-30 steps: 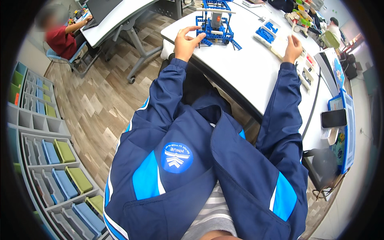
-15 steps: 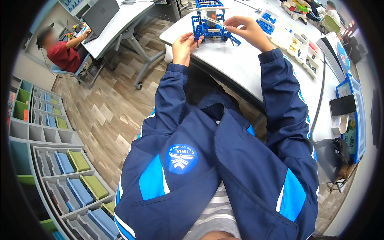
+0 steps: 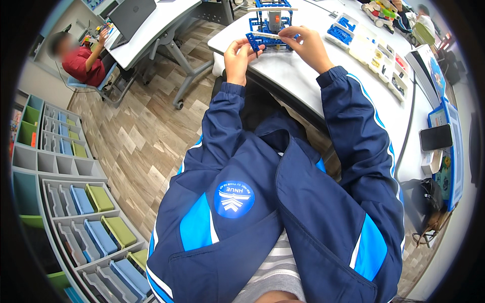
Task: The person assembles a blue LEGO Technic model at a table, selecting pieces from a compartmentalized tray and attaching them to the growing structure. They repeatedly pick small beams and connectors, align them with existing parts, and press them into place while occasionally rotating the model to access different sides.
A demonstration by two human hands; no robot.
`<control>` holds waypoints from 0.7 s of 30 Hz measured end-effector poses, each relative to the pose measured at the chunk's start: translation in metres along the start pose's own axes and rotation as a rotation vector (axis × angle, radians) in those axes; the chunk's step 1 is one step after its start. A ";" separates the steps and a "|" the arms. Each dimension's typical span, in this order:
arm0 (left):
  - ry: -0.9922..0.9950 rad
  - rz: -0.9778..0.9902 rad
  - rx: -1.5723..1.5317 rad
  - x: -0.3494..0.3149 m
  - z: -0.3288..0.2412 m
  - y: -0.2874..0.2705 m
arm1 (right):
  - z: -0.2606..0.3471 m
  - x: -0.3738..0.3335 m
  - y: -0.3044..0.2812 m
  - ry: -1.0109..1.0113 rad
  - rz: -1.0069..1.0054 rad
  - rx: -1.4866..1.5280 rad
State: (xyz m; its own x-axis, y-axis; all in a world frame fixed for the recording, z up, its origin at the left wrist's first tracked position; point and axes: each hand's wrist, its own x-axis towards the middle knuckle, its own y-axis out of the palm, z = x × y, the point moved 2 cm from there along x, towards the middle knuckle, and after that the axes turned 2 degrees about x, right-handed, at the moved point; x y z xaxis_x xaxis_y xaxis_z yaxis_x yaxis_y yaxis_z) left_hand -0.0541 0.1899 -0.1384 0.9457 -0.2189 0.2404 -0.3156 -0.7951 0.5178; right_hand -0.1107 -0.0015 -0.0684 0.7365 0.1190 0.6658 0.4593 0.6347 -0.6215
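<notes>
A blue building-brick model [image 3: 273,4] stands at the table edge, with a grey-and-white box with an orange part [image 3: 275,21] inside its frame. My right hand [image 3: 310,49] pinches the right end of a white perforated beam [image 3: 265,35] between thumb and fingers. This beam lies nearly level across the near side of the model, its left end close to a blue perforated beam [image 3: 251,42]. My left hand [image 3: 236,61] grips that blue beam at the model's near left corner, thumb and fingers around it. Whether the two beams touch, I cannot tell.
Right of the model sits a white sorting tray [image 3: 359,48] with blue, yellow, black and red pieces. A phone [image 3: 436,137] rests near a blue-edged case [image 3: 456,151]. At left, a person in red [image 3: 88,65] sits by a laptop [image 3: 133,17]. Drawer shelves [image 3: 76,174] line the lower left.
The white beam has come down and left, from a steep slant to nearly level, with my right hand moving along. My left hand stays at the model's near left corner. The whole view has shifted slightly.
</notes>
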 end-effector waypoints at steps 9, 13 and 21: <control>0.062 0.040 0.188 0.010 0.005 -0.011 | -0.008 -0.001 -0.005 -0.032 -0.047 -0.008; 0.100 0.058 0.287 0.010 0.002 -0.013 | -0.009 -0.001 -0.004 -0.017 -0.046 0.016; 0.126 0.107 0.354 0.015 -0.002 -0.008 | -0.009 0.000 -0.002 -0.002 -0.050 0.045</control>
State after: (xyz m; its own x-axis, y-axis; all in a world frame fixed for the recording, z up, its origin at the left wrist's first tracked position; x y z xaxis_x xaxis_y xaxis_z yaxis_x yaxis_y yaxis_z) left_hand -0.0379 0.1938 -0.1374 0.8848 -0.2579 0.3881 -0.3451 -0.9223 0.1740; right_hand -0.1069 -0.0100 -0.0707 0.7118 0.0878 0.6969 0.4731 0.6733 -0.5681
